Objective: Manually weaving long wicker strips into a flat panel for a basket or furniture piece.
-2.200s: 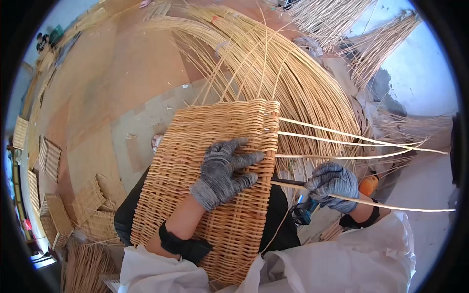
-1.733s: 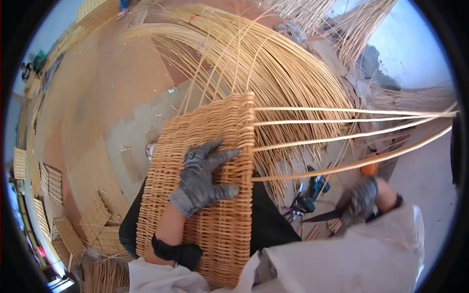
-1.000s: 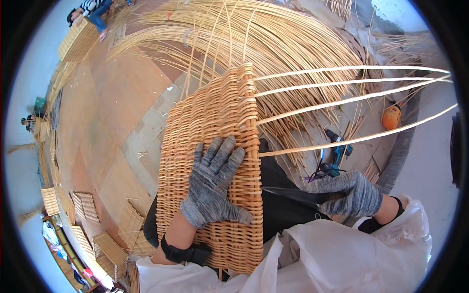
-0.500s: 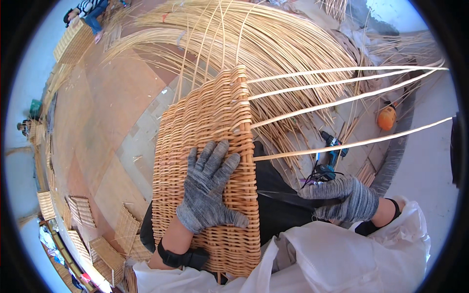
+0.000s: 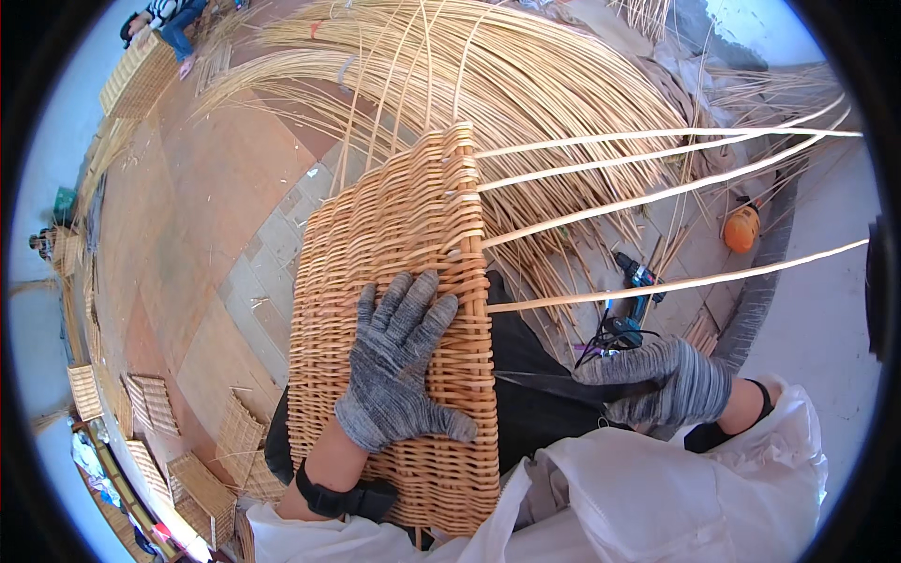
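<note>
A tan woven wicker panel (image 5: pixel 375 244) leans over my lap. Pale rods (image 5: pixel 601 218) stick out from its right edge, and thinner ones rise from its top edge. My left hand (image 5: pixel 394 361), in a grey glove, lies flat on the weave with its fingers spread. To the right of the panel, my gloved right hand (image 5: pixel 666 380) is closed around a long, dark, pointed blade (image 5: pixel 554 382). The blade's tip points left and reaches the panel's right edge; whether it goes into the weave I cannot tell. Its handle is hidden in my fist.
A large bundle of cane rods (image 5: pixel 554 84) covers the floor ahead. A blue cordless drill (image 5: pixel 638 291) lies beyond my right hand, near an orange rounded object (image 5: pixel 741 230). Several woven pieces (image 5: pixel 202 493) lie at the left. Another person (image 5: pixel 174 28) is at the far upper left.
My left hand and the panel have shifted very slightly left. The blade shows more plainly at the panel's edge. The lowest protruding rod's far end has dropped a little.
</note>
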Available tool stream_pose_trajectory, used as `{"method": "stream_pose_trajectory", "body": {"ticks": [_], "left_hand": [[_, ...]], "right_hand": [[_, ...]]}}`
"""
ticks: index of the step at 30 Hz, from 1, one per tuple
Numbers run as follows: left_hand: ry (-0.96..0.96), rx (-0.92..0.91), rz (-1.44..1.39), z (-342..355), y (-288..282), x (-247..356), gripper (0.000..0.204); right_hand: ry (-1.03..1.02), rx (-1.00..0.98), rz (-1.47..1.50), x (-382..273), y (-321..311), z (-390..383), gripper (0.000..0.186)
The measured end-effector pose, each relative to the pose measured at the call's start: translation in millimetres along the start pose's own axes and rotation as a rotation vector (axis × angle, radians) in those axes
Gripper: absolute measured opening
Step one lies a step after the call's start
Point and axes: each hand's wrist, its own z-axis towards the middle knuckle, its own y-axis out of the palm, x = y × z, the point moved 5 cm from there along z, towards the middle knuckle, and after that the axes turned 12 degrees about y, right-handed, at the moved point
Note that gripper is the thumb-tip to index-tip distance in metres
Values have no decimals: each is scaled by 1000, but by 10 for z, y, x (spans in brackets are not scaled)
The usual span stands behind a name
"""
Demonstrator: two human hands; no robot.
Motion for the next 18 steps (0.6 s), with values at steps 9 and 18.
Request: {"method": "stream_pose_trajectory", "body": {"ticks": [9,18], "left_hand": [[-11,-17,15,70,63,-4,112],[-106,-28,-64,111,100,-205,107]], "right_hand": [[190,-226,4,-247,-274,239,42],[321,-250,-17,-165,-341,687,41]]}}
